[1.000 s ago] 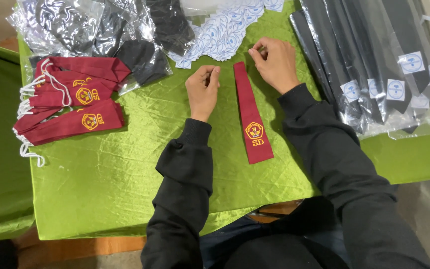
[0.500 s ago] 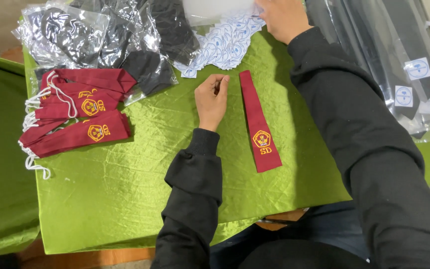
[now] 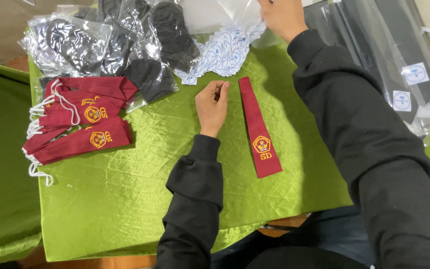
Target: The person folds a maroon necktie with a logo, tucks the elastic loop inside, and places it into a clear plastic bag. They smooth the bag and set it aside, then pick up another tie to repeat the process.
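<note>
Stickers (image 3: 225, 50), white-blue, heaped beside clear bags (image 3: 105, 40); your right hand (image 3: 282, 15) pinches clear plastic (image 3: 220, 12), left hand (image 3: 212, 104) loosely curled beside maroon tie (image 3: 259, 127). Green cloth (image 3: 140, 199).

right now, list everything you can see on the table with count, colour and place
tie: one, maroon with a yellow crest, flat at centre
tie pile: several, maroon with white cords, left
black pieces: several in clear bags, black, top left
labels: a heap, white and blue, top centre
bagged ties: several, dark, in clear sleeves, right
cloth: one, green, covering the table
left hand: beside the tie's top, grip pinched, contents unclear
right hand: top centre, at a clear bag
</note>
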